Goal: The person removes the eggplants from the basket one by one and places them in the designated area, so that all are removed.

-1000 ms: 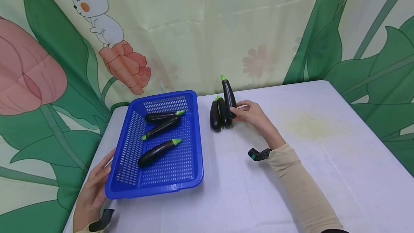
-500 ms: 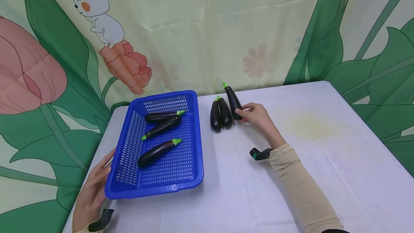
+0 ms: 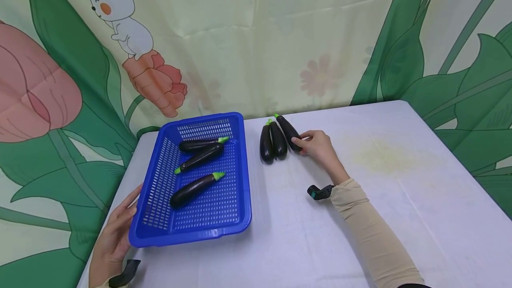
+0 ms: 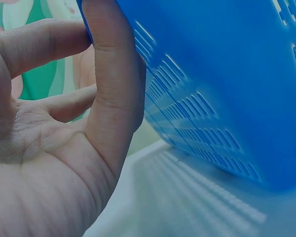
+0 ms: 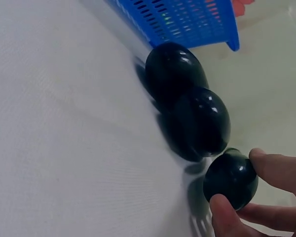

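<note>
My left hand (image 3: 115, 230) holds the left rim of a blue plastic basket (image 3: 192, 234). In the left wrist view, fingers (image 4: 111, 74) lie against the slotted outer wall; the fingertips at the rim are partly hidden. Inside the basket lie three dark purple eggplants with green stems, the nearest eggplant (image 3: 195, 190) apart from the other two. Right of the basket, my right hand (image 3: 321, 149) pinches the blunt end of another eggplant (image 3: 286, 129) between thumb and fingers. Beside it, a left eggplant (image 3: 266, 145) and a middle eggplant (image 3: 278, 140) lie side by side, stems pointing away.
A white cloth covers the table (image 3: 392, 199), with a faint yellowish stain right of my right hand. Close behind its far edge hangs a printed curtain (image 3: 240, 43) with a rabbit, flowers and leaves.
The eggplant in my right hand has gone from tilted up over the others to lying lower, right of the pair. Its stem end has dropped. My left hand and the basket have hardly moved.
</note>
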`<action>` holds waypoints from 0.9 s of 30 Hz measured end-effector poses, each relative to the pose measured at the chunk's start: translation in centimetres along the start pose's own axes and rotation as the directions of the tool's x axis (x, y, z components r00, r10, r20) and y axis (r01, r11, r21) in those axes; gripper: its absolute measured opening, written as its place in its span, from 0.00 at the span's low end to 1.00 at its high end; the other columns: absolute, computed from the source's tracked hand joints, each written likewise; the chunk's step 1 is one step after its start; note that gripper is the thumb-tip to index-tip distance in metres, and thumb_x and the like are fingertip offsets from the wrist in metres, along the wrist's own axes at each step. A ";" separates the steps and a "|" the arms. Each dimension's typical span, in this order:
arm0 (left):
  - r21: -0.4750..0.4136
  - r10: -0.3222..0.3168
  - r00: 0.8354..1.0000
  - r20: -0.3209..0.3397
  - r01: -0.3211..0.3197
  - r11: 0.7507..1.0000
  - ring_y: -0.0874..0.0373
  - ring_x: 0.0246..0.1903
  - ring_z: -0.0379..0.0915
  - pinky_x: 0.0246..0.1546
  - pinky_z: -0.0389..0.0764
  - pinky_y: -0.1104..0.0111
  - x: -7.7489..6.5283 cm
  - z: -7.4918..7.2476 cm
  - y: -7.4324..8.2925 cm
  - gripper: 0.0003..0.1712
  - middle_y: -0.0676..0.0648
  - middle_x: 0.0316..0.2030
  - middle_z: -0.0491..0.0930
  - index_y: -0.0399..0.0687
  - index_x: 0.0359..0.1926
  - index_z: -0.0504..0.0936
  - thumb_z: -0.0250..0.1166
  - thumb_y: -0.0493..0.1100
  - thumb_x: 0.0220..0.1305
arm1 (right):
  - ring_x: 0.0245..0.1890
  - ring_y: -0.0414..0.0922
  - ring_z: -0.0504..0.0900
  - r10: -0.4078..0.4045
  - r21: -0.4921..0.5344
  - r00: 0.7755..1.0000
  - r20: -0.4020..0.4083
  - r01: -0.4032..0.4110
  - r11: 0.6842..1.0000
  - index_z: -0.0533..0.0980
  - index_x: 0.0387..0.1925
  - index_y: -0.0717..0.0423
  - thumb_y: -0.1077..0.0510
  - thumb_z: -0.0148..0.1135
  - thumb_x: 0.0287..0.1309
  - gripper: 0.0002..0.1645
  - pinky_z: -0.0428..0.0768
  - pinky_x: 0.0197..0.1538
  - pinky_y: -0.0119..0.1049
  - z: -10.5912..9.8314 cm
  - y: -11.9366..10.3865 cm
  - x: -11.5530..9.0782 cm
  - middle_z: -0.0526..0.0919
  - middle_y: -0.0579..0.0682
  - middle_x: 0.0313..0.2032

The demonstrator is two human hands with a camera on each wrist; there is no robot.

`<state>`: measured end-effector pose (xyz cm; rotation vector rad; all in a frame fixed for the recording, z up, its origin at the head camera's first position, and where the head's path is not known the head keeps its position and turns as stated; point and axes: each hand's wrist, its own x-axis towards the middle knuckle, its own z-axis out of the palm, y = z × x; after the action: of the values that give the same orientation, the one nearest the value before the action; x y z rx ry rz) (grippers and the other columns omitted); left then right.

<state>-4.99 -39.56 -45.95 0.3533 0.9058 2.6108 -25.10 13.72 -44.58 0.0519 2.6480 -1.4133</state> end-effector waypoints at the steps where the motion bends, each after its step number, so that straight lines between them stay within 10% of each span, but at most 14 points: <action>1: 0.001 -0.001 1.000 -0.003 0.001 1.000 0.46 0.68 0.77 0.60 0.84 0.55 0.0 0.0 0.0 0.39 0.42 0.73 0.73 0.52 0.80 0.63 0.21 0.30 0.79 | 0.28 0.42 0.89 -0.003 -0.004 1.000 -0.003 0.003 1.000 0.79 0.61 0.62 0.42 0.68 0.67 0.33 0.76 0.42 0.31 0.1 0.0 0.0 0.91 0.62 0.45; 27: -0.023 -0.002 1.000 -0.003 0.002 1.000 0.46 0.69 0.76 0.61 0.83 0.55 0.0 0.2 -0.1 0.39 0.42 0.73 0.73 0.52 0.80 0.63 0.20 0.30 0.79 | 0.30 0.45 0.91 -0.030 -0.060 0.999 0.014 0.031 0.998 0.77 0.62 0.64 0.40 0.59 0.73 0.33 0.77 0.40 0.33 0.0 -0.1 -0.2 0.89 0.64 0.50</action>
<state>-4.87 -39.43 -45.87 0.3419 0.8765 2.6183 -24.89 13.61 -44.46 -0.0035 2.6901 -1.3369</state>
